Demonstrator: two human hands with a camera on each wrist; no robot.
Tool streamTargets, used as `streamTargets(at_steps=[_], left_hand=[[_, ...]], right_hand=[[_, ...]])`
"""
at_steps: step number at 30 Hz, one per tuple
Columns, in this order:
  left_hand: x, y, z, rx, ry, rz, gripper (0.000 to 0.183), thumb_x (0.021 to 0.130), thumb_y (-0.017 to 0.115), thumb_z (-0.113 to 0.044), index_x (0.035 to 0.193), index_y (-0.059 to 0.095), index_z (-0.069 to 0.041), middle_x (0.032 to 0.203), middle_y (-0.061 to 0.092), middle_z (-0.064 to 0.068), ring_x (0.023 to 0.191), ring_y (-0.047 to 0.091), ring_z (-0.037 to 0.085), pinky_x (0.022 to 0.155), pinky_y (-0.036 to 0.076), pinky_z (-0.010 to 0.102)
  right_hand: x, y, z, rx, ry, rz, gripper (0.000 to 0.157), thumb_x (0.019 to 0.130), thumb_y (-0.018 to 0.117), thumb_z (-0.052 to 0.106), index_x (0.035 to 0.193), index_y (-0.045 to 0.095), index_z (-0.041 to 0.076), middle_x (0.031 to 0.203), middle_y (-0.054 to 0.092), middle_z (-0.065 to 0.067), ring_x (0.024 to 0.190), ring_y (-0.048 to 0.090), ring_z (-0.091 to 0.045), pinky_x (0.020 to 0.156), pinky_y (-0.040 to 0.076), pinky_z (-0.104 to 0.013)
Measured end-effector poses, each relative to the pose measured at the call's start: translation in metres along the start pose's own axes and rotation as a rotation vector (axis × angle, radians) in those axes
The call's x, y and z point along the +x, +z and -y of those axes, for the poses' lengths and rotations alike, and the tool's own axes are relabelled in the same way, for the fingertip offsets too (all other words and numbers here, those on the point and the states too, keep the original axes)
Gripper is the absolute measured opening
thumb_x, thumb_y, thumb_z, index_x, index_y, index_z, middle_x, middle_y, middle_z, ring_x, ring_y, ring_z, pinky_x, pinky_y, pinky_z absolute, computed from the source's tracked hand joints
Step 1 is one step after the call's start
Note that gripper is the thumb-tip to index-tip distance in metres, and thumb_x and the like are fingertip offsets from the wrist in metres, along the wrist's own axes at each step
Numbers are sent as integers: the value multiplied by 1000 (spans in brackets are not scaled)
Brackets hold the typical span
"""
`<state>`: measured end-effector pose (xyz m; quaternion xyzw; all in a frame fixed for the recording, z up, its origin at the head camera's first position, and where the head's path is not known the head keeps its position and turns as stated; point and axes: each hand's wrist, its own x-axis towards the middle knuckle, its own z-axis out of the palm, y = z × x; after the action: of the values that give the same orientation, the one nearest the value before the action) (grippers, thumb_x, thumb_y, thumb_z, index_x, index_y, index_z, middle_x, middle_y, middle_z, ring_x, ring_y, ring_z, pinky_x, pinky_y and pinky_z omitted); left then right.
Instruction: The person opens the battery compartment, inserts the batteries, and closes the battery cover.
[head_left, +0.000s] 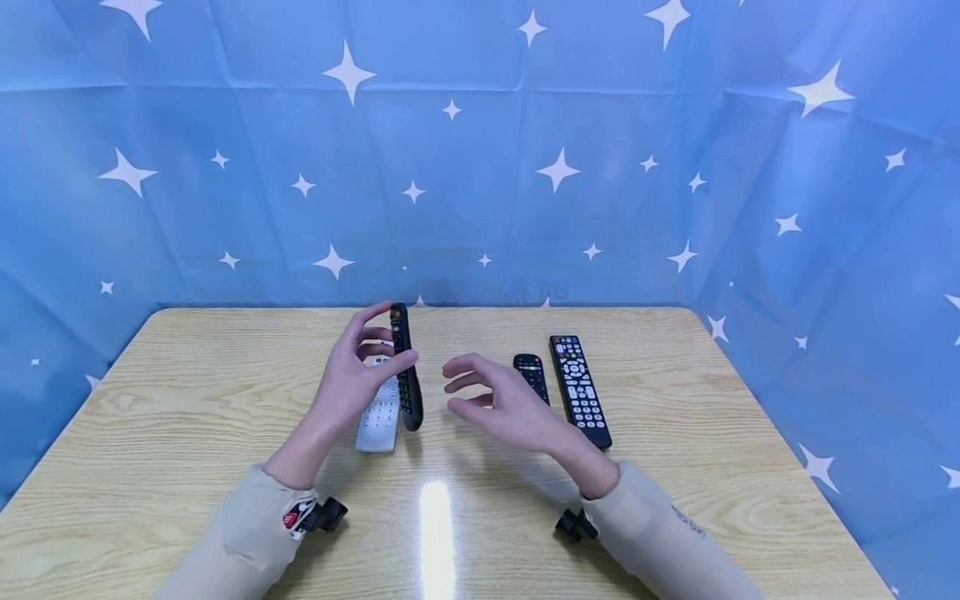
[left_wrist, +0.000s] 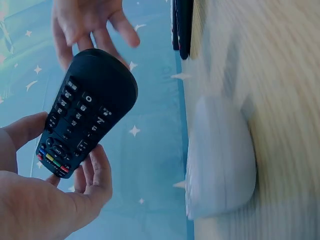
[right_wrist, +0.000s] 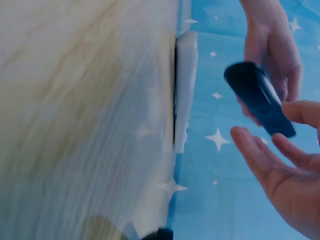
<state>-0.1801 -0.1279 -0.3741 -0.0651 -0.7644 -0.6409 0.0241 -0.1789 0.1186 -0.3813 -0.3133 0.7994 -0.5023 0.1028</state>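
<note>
My left hand (head_left: 354, 360) grips a black remote control (head_left: 407, 371) between thumb and fingers, held up off the table on its edge. In the left wrist view the buttoned face of the black remote (left_wrist: 85, 112) shows, its coloured keys near the gripping fingers (left_wrist: 100, 172). A short way to the right is my right hand (head_left: 510, 400), fingers loosely bent and apart, holding nothing. On the table beside and partly behind the raised remote lies a white remote control (head_left: 378, 421). The right hand partly covers a small black remote control (head_left: 531, 375).
A longer black remote with white keys (head_left: 579, 387) lies to the right of the small one. The wooden table (head_left: 187, 392) ends at a blue star-patterned curtain (head_left: 480, 217) at the back and sides.
</note>
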Motion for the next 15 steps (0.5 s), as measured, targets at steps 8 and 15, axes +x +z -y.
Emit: streamTargets(at_steps=[8, 15], left_hand=[[1, -20, 0, 137, -69, -40, 77, 92, 80, -23, 157, 39, -23, 124, 54, 15, 104, 56, 27, 86, 50, 39], [5, -38, 6, 291, -118, -57, 79, 92, 79, -29, 158, 37, -18, 122, 56, 17, 100, 57, 28, 81, 50, 38]], right_hand=[[-8, -19, -3, -72, 20, -16, 31, 101, 68, 12, 131, 60, 9, 130, 62, -1, 117, 64, -23, 91, 57, -34], [-16, -35, -5, -128, 42, -38, 30, 102, 66, 17, 131, 61, 10, 126, 64, -1, 115, 64, -20, 86, 58, -34]])
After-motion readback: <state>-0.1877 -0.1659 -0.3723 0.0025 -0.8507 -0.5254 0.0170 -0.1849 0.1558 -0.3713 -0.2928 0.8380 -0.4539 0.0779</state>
